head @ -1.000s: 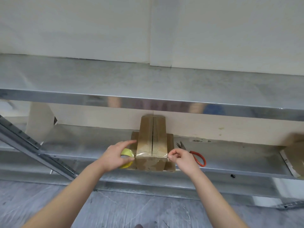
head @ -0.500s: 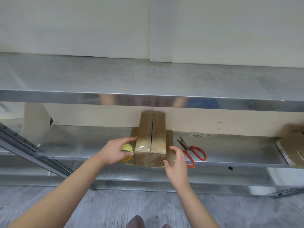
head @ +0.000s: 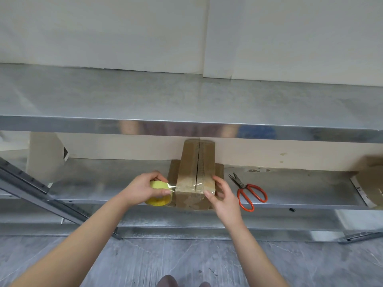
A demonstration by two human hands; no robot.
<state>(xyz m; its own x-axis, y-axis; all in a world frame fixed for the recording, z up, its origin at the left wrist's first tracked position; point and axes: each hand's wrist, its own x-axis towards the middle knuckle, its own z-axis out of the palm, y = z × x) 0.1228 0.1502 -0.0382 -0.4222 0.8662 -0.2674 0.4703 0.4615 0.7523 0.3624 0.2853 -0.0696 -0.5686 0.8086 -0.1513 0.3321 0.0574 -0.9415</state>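
Observation:
A brown cardboard box [head: 195,162] lies on the lower metal shelf [head: 300,189], its top flaps meeting in a seam down the middle. My left hand [head: 143,189] grips a yellow roll of clear tape [head: 158,193] just left of the box. A strip of clear tape [head: 192,186] runs from the roll across the box's near end. My right hand [head: 221,193] is at the box's right near corner, thumb pressing the tape end down and fingers curled round the box's side.
Red-handled scissors [head: 249,193] lie on the shelf right of the box. Another piece of cardboard [head: 371,179] sits at the far right. The upper shelf [head: 186,100] overhangs the box. A slanted metal rail [head: 41,195] crosses at the left. Grey floor [head: 186,262] lies below.
My left hand has pulled the roll a little away from the box, so the tape strip shows taut. My right hand has come up from the box's front to its right corner.

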